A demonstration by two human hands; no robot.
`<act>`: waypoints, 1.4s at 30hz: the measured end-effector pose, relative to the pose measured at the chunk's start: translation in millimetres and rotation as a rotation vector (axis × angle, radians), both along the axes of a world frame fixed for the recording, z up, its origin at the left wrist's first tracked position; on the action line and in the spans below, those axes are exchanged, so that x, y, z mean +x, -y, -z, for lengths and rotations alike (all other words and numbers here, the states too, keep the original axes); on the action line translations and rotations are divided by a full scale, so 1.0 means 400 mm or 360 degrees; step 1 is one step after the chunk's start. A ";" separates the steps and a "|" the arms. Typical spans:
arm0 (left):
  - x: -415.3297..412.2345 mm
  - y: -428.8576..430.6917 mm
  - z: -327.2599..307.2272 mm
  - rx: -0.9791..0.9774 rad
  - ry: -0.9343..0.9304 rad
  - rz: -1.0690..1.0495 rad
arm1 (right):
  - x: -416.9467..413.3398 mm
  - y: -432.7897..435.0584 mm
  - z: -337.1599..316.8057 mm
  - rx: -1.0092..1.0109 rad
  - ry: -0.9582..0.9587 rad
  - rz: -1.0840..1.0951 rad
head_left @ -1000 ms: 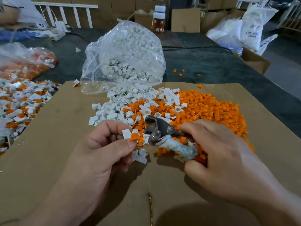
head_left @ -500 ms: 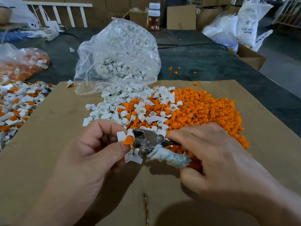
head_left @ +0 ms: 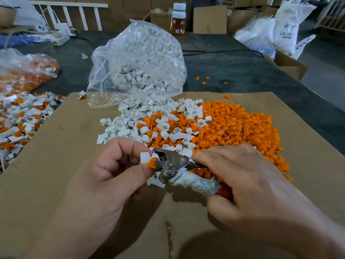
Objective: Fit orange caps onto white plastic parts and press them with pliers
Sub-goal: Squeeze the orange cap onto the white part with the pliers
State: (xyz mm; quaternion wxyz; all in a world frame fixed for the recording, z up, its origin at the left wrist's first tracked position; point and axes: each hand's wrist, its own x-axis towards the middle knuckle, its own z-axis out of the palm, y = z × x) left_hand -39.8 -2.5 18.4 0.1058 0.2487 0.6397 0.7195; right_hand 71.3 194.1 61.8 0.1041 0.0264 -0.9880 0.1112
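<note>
My left hand (head_left: 104, 176) pinches a white plastic part (head_left: 145, 157) with an orange cap (head_left: 151, 163) seated in it, between thumb and fingers. My right hand (head_left: 248, 184) grips the metal pliers (head_left: 170, 162) by their cloth-wrapped handles. The plier jaws are closed around the cap and the part. Just beyond my hands lie a heap of loose orange caps (head_left: 235, 126) and a heap of loose white parts (head_left: 130, 124), mixed where they meet.
Everything rests on a brown cardboard sheet (head_left: 61, 146) over a dark table. A clear bag of white parts (head_left: 138, 58) stands behind the heaps. Capped pieces (head_left: 20, 118) pile up at the left, near a bag of orange caps (head_left: 24, 71). Boxes, sacks and a bottle (head_left: 178, 18) line the back.
The pliers moved left to the part held in my left hand, and their jaws have closed on the orange cap. The left hand stayed almost still.
</note>
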 end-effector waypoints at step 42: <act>0.008 -0.007 0.007 -0.0361 0.0477 0.0040 | -0.032 -0.020 0.039 0.0282 0.0010 0.0390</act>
